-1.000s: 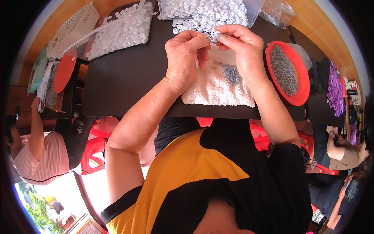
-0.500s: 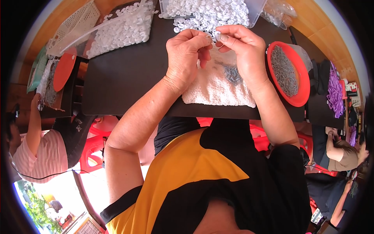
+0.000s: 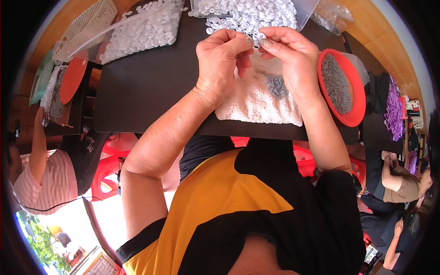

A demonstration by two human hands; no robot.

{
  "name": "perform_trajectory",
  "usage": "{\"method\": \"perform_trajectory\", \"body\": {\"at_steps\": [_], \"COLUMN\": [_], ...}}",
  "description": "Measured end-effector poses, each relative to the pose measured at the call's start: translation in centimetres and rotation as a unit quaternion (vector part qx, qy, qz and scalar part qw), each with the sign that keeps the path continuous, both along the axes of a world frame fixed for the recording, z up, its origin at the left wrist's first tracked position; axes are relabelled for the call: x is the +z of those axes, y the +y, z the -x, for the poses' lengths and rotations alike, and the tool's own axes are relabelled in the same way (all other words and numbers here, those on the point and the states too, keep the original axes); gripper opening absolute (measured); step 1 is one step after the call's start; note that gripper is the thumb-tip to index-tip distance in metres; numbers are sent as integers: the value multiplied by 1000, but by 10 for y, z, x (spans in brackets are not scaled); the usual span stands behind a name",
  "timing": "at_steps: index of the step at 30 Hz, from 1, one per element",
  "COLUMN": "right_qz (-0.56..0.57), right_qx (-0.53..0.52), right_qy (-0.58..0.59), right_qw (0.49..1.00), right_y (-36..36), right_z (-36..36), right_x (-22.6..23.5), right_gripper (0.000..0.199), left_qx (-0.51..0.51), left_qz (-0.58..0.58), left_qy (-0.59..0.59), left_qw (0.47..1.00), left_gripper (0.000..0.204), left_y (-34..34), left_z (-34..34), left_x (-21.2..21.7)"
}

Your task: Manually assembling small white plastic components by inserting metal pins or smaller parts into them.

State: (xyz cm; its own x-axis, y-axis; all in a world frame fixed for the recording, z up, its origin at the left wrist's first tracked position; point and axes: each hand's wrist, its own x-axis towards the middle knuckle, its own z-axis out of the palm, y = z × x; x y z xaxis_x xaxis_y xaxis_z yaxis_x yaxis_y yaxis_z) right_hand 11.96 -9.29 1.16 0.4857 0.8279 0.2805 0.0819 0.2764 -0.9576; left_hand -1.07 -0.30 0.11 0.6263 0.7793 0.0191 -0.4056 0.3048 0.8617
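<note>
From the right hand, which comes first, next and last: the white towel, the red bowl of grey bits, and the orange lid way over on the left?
Measured from the right hand in the head view:
1. White towel, directly under the hand.
2. Red bowl of grey bits, just to its right.
3. Orange lid, far across the dark table at the left edge.

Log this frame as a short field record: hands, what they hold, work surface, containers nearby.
left hand: raised over the towel, fingertips meeting the right hand's
right hand: pinching a small white ring
under hands: white towel with a small heap of grey metal pieces
surface: dark table
right side: red bowl of grey metal pieces
far edge: clear tub and bag of white rings
</note>
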Motion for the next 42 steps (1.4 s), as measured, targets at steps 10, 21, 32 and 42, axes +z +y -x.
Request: {"method": "perform_trajectory", "body": {"at_steps": [10,21,32,42], "right_qz": [-16,49,104,162], "right_qx": [-18,105,194,189], "right_qy": [-49,18,49,1], "right_qw": [998,993,974,969], "right_y": [0,-9,-11,-15], "right_z": [6,-25,-40,-36], "right_x": [-1,7,12,13], "right_gripper": [17,19,35,20], "left_qx": [8,-61,-109,-50], "left_qz": [-31,-137,-247,-326], "left_qy": [18,9,76,23], "left_qw": [999,989,960,944], "left_gripper": [7,27,30,26], "left_y": [-3,-6,-6,-9], "left_z": [0,0,2,0], "left_x": [2,2,3,-5]}}
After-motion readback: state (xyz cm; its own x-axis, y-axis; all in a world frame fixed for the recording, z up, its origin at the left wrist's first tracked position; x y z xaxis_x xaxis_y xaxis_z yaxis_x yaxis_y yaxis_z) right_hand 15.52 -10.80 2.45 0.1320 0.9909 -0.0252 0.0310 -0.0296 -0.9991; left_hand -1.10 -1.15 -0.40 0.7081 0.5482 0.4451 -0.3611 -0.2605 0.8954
